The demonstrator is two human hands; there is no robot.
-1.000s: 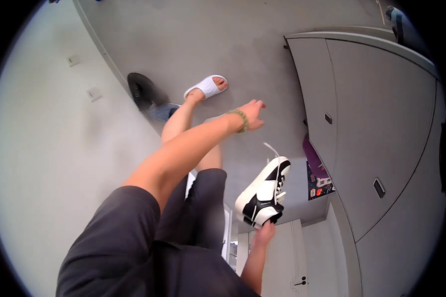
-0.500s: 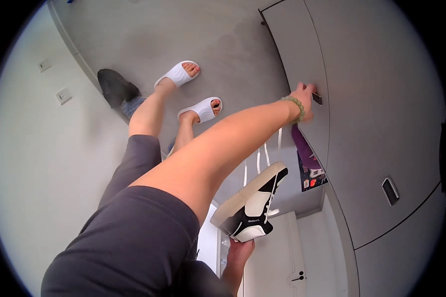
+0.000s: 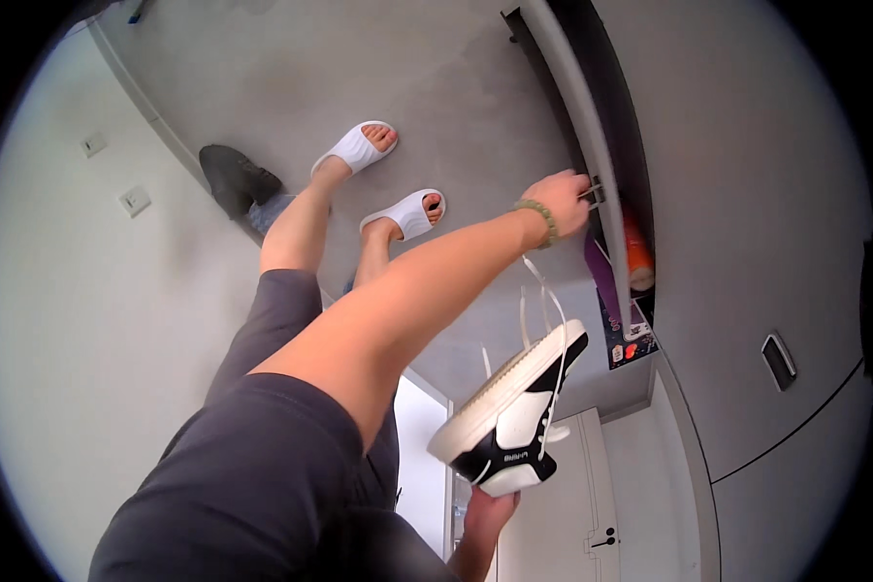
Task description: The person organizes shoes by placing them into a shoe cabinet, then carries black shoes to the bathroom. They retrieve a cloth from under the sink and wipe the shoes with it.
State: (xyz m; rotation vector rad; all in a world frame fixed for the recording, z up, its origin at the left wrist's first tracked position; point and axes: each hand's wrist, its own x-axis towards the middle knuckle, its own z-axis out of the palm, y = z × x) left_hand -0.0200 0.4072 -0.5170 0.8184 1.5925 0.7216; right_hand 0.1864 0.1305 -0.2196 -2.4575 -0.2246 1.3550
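Observation:
My left hand [image 3: 558, 204], with a green bead bracelet at its wrist, grips the small handle [image 3: 595, 194] of a grey cabinet front [image 3: 567, 87]. That front is swung out from the cabinet, with a dark gap behind it. An orange item [image 3: 638, 254], partly hidden, shows inside the gap. Below, my right hand [image 3: 492, 509] holds a black and white sneaker [image 3: 519, 417] by its lower end. The sneaker is tilted, its pale sole facing left, and white laces hang loose from it. Part of the right hand's fingers is hidden behind the sneaker.
A purple item [image 3: 601, 276] and a dark patterned box [image 3: 626, 339] sit by the cabinet's edge. Another handle [image 3: 778, 361] is on the closed grey panel. My feet wear white slides [image 3: 409, 215] on the grey floor. A dark shoe [image 3: 238, 179] lies against the white wall.
The cabinet front, flush before, has been pulled open by my left hand, which moved slightly left. The orange item has come into view. The sneaker has shifted a little right and down.

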